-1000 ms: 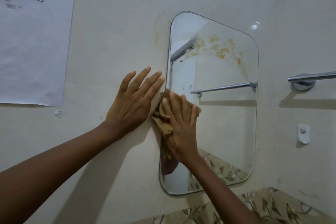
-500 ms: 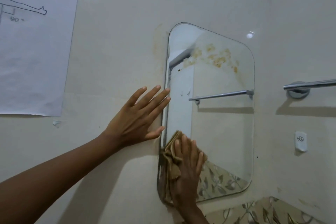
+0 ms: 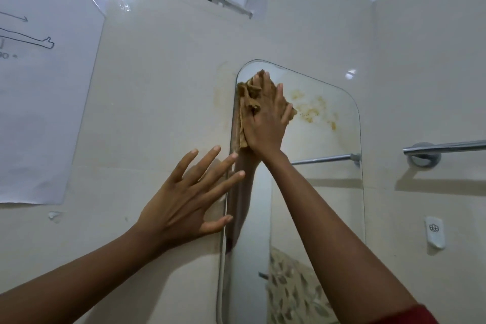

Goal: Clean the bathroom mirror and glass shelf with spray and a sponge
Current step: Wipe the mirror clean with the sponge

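- Your right hand [image 3: 265, 123] is flat on the rag [image 3: 247, 102], fingers straight and slightly apart, pressing it to the mirror [image 3: 315, 205] in the top left corner.
- The rag's bunched up and hangs down the mirror's left edge.
- Brownish stains [image 3: 313, 110] sit just right of the rag.
- Your left hand [image 3: 184, 197] is spread wide on the wall, fingertips at the mirror's left edge, holding nothing.
- There's a towel bar [image 3: 447, 147] off to the right.
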